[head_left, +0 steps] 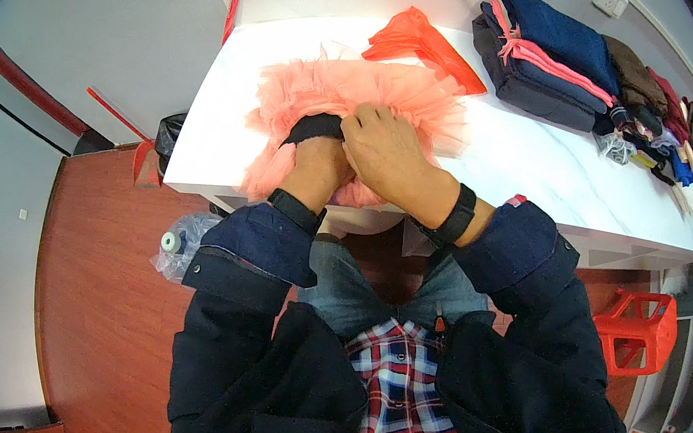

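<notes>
down off the bench's (536, 181) left edge a clear plastic bottle (181, 240) lies on the floor, and on the bench in front of me the pink tulle skirt (364, 90) is a fluffed heap, not yet flattened or folded as far as i can judge. my left hand (317, 163) is closed around its black waistband (312, 126), my right hand (386, 153) just beside it pinching the same band. further right lie an orange cloth (419, 42) and a finished-looking stack of folded dark clothes (545, 56).
</notes>
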`<action>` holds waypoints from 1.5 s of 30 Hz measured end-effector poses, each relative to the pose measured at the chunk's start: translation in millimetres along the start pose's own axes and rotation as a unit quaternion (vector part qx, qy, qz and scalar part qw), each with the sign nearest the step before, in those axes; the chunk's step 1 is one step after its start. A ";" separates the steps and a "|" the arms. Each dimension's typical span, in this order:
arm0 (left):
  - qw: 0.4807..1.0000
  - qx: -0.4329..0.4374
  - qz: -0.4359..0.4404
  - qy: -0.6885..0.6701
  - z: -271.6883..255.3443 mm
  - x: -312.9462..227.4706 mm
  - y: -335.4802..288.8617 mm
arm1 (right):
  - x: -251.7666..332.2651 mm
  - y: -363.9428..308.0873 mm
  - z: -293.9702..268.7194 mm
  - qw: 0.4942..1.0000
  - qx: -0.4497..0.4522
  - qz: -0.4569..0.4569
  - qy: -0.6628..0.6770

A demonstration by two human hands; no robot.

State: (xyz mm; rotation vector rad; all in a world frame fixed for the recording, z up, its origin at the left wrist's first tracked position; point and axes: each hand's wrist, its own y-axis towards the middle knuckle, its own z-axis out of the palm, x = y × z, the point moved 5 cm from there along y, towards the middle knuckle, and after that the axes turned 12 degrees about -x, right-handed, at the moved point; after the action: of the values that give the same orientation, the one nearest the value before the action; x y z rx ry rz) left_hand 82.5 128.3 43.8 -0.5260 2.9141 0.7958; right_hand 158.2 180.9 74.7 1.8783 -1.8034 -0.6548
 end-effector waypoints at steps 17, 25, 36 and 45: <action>0.999 -0.013 -0.011 0.048 10.3 18.5 -32.1 | 36.6 4.4 -26.0 0.965 -0.086 -0.211 0.130; 0.997 0.041 -0.030 0.054 26.9 40.1 -23.4 | -19.0 -27.0 11.1 0.998 -0.032 0.035 -0.029; 0.985 0.109 -0.093 0.096 61.7 82.2 -40.9 | -47.0 -60.8 13.5 0.998 0.004 0.041 -0.045; 0.928 0.283 -0.200 0.138 82.6 87.5 -59.8 | -50.1 -71.3 20.3 0.995 0.047 0.054 -0.074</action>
State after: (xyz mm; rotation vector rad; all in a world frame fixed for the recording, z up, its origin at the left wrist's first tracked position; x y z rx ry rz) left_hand 19.6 95.0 -70.2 -1.1716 2.8997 -0.1846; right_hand 199.9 234.0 16.0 1.8179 -2.0483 -0.6965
